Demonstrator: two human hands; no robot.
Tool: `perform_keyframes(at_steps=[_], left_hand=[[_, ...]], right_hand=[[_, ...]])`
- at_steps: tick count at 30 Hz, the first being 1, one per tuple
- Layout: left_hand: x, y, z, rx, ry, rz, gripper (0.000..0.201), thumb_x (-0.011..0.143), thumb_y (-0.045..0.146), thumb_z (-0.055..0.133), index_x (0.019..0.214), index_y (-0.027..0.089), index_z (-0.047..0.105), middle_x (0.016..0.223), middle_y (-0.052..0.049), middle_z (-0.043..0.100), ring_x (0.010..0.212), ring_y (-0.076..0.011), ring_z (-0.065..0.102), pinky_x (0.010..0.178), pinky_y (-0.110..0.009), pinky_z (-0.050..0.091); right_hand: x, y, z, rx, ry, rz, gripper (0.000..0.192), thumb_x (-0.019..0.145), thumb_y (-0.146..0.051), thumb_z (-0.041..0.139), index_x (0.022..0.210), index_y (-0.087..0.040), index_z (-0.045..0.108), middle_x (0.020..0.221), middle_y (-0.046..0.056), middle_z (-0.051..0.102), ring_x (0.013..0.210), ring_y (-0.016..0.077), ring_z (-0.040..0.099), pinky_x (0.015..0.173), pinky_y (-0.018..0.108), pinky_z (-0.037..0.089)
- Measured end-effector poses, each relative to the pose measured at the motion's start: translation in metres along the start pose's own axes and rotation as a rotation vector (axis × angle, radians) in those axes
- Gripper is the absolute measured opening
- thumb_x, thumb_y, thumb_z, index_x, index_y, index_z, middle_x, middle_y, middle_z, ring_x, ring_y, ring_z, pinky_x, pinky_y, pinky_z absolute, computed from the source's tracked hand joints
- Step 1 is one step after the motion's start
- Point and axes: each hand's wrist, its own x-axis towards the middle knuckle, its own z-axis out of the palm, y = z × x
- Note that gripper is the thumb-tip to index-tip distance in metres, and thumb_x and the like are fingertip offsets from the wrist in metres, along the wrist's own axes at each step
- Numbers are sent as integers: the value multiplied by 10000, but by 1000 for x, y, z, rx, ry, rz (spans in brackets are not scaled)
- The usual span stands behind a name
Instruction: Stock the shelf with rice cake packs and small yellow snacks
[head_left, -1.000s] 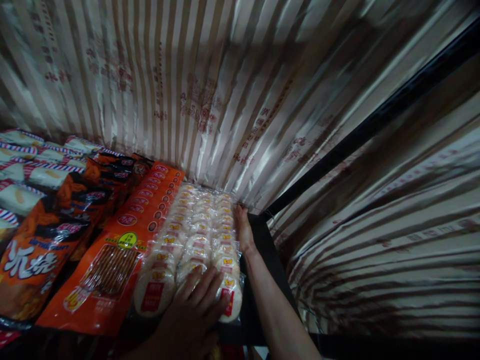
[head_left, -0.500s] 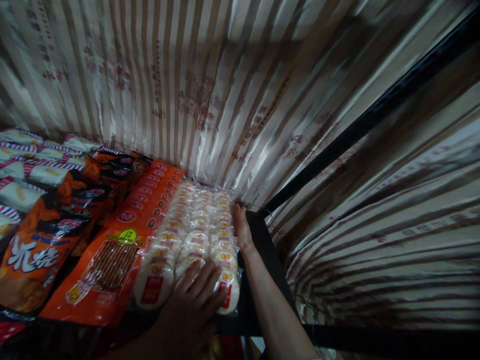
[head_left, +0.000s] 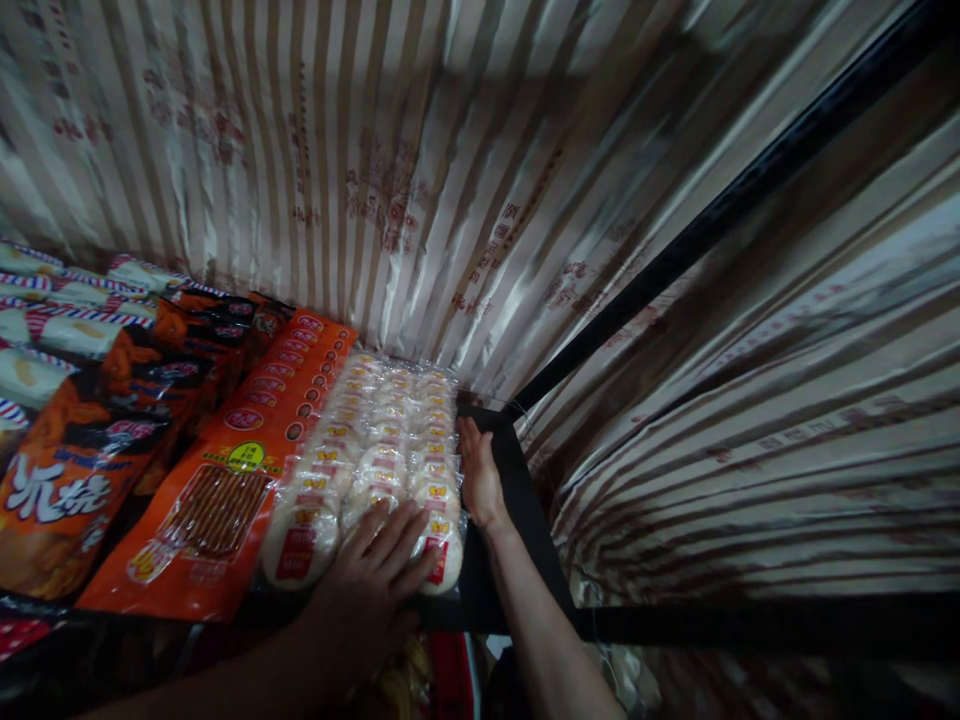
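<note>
At the far left lie white snack bags with red and blue striped edges, and just right of them dark orange bags with large white lettering, overlapping one another. Next comes a row of bright orange packets, their long side running from the shelf's front edge back toward the striped plastic sheet that hangs behind.

Right of the orange packets, touching them, is the stack of clear rice cracker packs. Each pack shows round white crackers in three columns, and the stack's long axis runs from the front edge of the shelf away toward the sheet, with its near end pointing at the person.

The left hand lies flat on the near end of the front pack, fingers spread and stretched forward over the crackers, palm pressing down. It grasps nothing; it only rests on the wrapping. Below its wrist, under the shelf edge, some red and yellow packaging shows dimly.

The right hand is set against the right flank of the stack, fingers straight and pointing toward the back, flat along the side of the packs. It too is open, closed around nothing. Right beside this hand runs the black shelf frame, and beyond it more striped plastic hangs in folds.
</note>
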Motion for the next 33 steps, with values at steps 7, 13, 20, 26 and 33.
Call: perform_keyframes(at_steps=[7, 13, 20, 26, 33], left_hand=[[0, 1, 0, 45, 48, 14, 584, 875, 515, 466, 1396, 274, 362, 1521, -92, 285, 1395, -303, 252, 1106, -515, 193], [-3, -1, 7, 101, 130, 36, 576, 889, 512, 433, 1400, 256, 362, 1491, -102, 346, 1381, -310, 285, 1094, -508, 205], [-2, -1, 1, 117, 133, 54, 588, 879, 512, 455, 1392, 235, 376, 1499, -118, 327, 1386, -302, 275, 1111, -496, 173], [-2, 0, -2, 128, 118, 48, 602, 884, 512, 445, 1409, 234, 349, 1510, -111, 304, 1403, -293, 231, 1127, -488, 137], [-3, 1, -5, 125, 105, 31, 564, 904, 509, 416, 1402, 250, 368, 1487, -109, 351, 1378, -290, 294, 1114, -463, 149]], right_hand=[[3, -1, 14, 123, -10, 38, 805, 808, -730, 393, 1451, -256, 293, 1519, 25, 270, 1388, 177, 278, 1151, 396, 215], [-17, -4, -3, 135, 88, -82, 704, 836, -697, 382, 1394, -269, 401, 1491, 20, 342, 1395, 146, 256, 1174, 386, 114], [-72, 2, 3, 140, 100, -35, 700, 794, -714, 447, 1377, -328, 419, 1510, -19, 300, 1412, 155, 207, 1175, 397, 100], [-73, 6, 14, 163, 91, 2, 823, 760, -752, 446, 1438, -304, 314, 1535, 18, 226, 1397, 193, 257, 1148, 428, 212], [-72, 12, 8, 55, 17, -19, 793, 811, -738, 373, 1456, -288, 274, 1536, 8, 222, 1399, 175, 247, 1153, 394, 220]])
